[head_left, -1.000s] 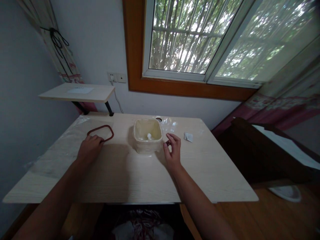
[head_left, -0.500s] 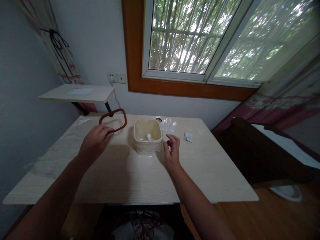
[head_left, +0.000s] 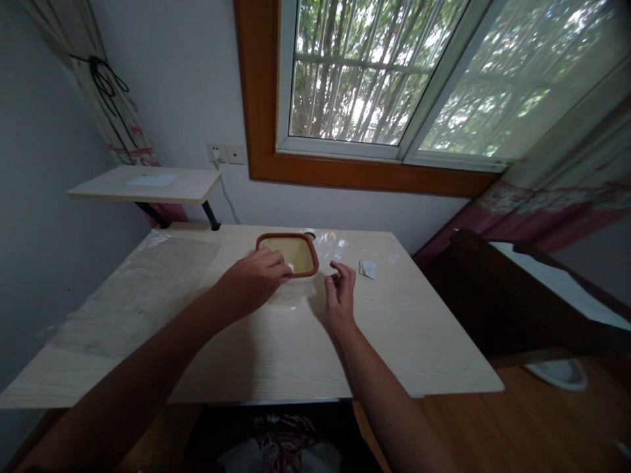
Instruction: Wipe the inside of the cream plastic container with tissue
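Note:
A cream-coloured bin [head_left: 296, 291] stands on the table, its opening facing up and a small white scrap [head_left: 290, 267] showing inside. The reddish-brown rectangular rim ring [head_left: 314, 255] lies over the bin's top edge. Reaching in from the left, my left hand [head_left: 261, 274] is closed on the ring's near left side and covers part of the bin. My right hand [head_left: 340, 295] rests just right of the bin, its fingers loosely curled and apart, with nothing in it.
A folded white paper [head_left: 367, 269] lies right of my right hand. Clear plastic sheeting [head_left: 133, 295] covers the table's left part. A small raised shelf [head_left: 148, 184] stands at the back left, below a wall socket [head_left: 225, 154].
My left hand has carried the brown ring rightward from the table's left side onto the bin's top. My right hand has hardly moved. The view has shifted slightly.

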`<state>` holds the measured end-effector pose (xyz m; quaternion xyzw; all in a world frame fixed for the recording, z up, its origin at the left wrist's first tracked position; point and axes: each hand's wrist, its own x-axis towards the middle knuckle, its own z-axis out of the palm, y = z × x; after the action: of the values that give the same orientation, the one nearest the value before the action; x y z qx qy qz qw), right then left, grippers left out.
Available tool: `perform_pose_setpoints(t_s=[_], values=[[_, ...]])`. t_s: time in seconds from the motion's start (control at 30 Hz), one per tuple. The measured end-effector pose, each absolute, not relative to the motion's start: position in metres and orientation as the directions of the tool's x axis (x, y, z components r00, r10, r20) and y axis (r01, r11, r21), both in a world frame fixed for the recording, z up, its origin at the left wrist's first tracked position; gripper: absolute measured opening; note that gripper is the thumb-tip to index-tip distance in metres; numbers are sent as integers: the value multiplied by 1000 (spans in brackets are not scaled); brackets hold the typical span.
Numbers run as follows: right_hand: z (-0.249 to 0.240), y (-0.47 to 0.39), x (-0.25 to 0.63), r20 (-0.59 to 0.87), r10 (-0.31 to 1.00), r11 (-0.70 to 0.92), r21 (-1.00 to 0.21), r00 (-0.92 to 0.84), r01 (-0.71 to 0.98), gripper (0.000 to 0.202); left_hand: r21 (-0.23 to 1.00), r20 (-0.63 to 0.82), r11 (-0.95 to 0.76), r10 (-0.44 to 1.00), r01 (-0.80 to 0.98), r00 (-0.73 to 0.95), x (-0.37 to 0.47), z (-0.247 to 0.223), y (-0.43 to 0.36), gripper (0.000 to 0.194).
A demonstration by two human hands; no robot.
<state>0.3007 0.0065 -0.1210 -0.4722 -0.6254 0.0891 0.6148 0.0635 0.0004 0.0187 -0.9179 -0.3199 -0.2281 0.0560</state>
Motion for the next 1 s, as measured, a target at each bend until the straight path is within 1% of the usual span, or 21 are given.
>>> perform_pose_setpoints(t_s=[0.17,0.4,0.57,0.67,0.7,0.77,0.87,0.93,1.0], values=[[-121,8,301,684,698,553,-702,209,448,35,102,438,-793,577,600,689,64,12,5,19],[-121,8,300,681,706,561,-706,195,433,33,255,444,-846,532,468,721,56,12,15,22],[-115,5,301,698,694,572,-683,176,454,32,289,467,-866,499,408,729,48,11,18,21],[-105,6,303,732,666,599,-640,145,481,31,323,551,-834,549,446,628,39,7,21,24],[-100,8,304,743,657,612,-624,127,486,31,355,582,-805,589,476,561,35,5,22,26],[-89,13,305,752,654,639,-606,82,474,32,457,618,-720,679,522,396,30,-1,28,31],[-70,25,303,748,664,680,-614,20,401,35,623,574,-589,791,514,211,28,-13,38,41],[-58,35,300,723,689,684,-624,-53,377,39,705,514,-524,842,479,165,33,-22,43,45],[-50,44,296,686,716,674,-633,-127,382,42,758,468,-480,872,440,146,40,-31,45,48]])
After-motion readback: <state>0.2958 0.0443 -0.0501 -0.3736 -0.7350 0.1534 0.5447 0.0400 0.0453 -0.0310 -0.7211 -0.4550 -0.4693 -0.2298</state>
